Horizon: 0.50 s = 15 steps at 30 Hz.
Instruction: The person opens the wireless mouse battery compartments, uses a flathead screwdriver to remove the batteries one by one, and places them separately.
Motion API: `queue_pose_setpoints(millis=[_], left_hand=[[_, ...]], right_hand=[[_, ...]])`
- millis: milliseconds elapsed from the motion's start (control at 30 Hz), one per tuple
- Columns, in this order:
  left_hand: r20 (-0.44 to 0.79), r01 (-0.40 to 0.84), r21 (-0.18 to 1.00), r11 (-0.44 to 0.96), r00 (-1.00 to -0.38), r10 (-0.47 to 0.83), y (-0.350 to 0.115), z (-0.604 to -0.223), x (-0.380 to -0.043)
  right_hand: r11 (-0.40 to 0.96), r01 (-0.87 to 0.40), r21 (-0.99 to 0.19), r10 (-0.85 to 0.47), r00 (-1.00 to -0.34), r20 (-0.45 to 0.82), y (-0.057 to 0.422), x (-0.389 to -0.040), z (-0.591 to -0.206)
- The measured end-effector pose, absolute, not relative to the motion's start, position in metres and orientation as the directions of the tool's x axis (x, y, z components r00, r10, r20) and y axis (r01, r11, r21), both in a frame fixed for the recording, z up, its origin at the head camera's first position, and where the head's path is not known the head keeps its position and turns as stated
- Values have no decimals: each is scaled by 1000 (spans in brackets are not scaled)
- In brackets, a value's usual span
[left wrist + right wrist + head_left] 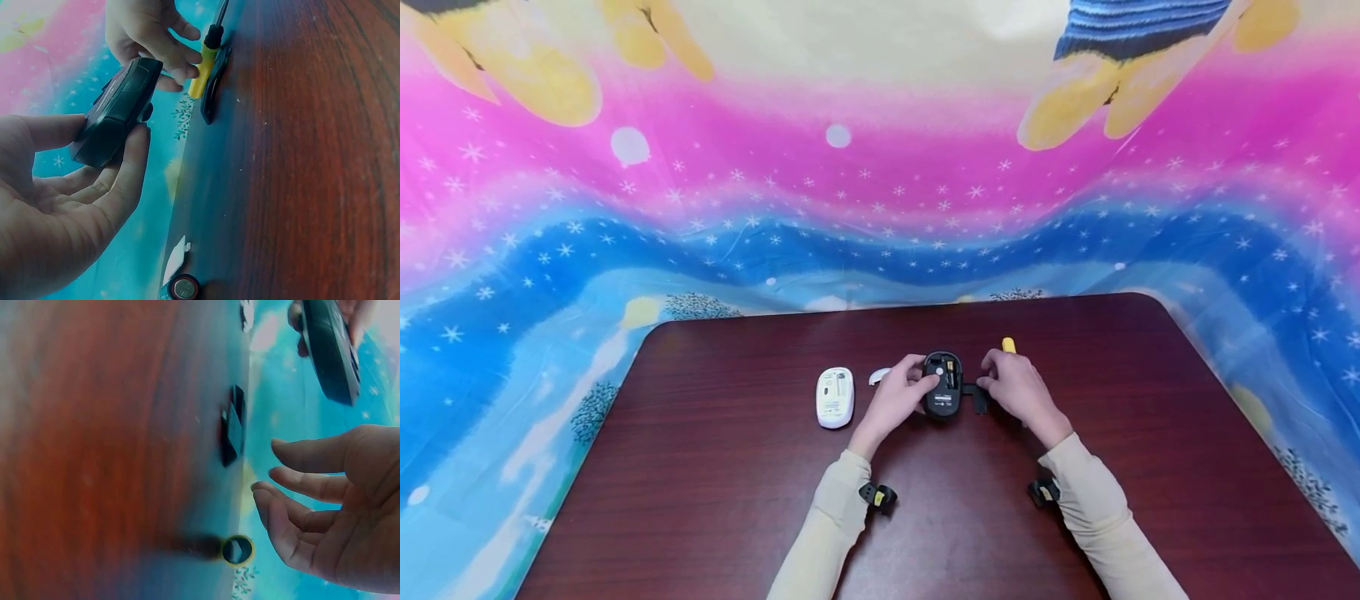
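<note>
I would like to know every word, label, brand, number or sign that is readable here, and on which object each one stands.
No text is readable in any view.
Black oval plastic computer mouse, underside: pale print, too small to read.
White oval plastic computer mouse, underside: faint print, too small to read.
Dark cylindrical battery on the table: any marking is too blurred to read.

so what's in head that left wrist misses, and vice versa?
Head only: the white mouse, the battery in the black mouse, and the sleeves.

Left wrist only: a round metal end, apparently of a loose battery, by the white piece.

Both: the black mouse held in the left hand, the right hand, the white piece, the black piece and the yellow handle.
</note>
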State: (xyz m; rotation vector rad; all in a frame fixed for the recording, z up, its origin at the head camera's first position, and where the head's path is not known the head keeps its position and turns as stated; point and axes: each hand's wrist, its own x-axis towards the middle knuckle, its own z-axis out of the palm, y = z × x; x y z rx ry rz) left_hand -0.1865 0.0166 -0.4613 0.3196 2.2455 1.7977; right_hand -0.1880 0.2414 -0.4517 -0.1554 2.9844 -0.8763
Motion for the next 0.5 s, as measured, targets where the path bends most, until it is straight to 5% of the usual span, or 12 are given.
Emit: queue_pose_setpoints(millis=[500], left_hand=[[-55, 4, 982, 187, -950, 309, 16, -461, -188]], right_hand=[[869, -6, -495, 10, -1000, 30, 265, -188, -449]])
